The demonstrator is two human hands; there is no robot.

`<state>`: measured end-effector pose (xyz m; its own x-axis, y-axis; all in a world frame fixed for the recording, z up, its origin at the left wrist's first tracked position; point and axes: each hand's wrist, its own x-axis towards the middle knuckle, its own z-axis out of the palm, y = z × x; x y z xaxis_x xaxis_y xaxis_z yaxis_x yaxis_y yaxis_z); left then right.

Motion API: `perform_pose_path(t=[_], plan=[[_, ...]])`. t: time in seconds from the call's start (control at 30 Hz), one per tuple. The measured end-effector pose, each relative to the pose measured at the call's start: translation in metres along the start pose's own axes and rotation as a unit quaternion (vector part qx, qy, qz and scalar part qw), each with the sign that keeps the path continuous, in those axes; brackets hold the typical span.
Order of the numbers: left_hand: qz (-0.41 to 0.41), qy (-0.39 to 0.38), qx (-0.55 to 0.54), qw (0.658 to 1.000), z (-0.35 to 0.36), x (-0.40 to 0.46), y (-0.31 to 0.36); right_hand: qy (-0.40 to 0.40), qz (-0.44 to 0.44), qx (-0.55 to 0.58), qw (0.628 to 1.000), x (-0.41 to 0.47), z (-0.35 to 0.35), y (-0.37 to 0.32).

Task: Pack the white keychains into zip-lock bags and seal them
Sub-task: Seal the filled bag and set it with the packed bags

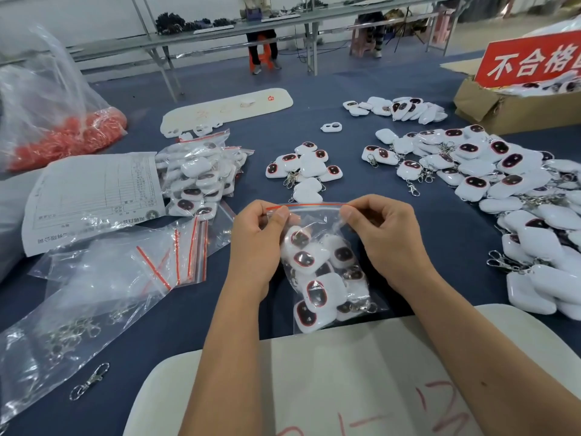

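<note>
A clear zip-lock bag (327,272) with a red seal strip hangs upright in front of me, filled with several white keychains (309,262). My left hand (256,240) pinches the left end of the seal strip. My right hand (382,234) pinches the right end. Loose white keychains lie in a small cluster (303,166) just beyond the bag and in a large pile (503,190) at the right.
Filled bags (201,174) and a printed sheet (91,196) lie at the left, with empty zip-lock bags (151,265) nearer me. A bag of metal clasps (63,335) and a loose clasp (91,380) sit at lower left. A cardboard box (515,105) with a red sign stands at the far right.
</note>
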<state>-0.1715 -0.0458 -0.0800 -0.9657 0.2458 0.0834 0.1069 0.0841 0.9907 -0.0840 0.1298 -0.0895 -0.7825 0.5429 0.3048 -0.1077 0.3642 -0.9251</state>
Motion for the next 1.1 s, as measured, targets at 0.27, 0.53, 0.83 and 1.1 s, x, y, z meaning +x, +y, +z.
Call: perform_pose_path(t=[0.27, 0.53, 0.83, 1.1], plan=[[-0.033, 0.19, -0.206, 0.959, -0.004, 0.0, 0.007, -0.298, -0.006, 0.005, 0.955, -0.013, 0.006, -0.015], [-0.042, 0.226, -0.191, 0.954, -0.04, 0.009, 0.014, -0.231, -0.013, 0.14, 0.963, -0.015, 0.053, -0.03], [0.147, 0.244, 0.057, 0.957, -0.056, 0.049, 0.039, -0.124, 0.037, 0.231, 0.964, 0.068, 0.156, -0.081], [0.065, 0.176, 0.402, 0.896, -0.081, 0.081, 0.017, -0.264, 0.0, -0.025, 0.964, 0.076, 0.171, -0.066]])
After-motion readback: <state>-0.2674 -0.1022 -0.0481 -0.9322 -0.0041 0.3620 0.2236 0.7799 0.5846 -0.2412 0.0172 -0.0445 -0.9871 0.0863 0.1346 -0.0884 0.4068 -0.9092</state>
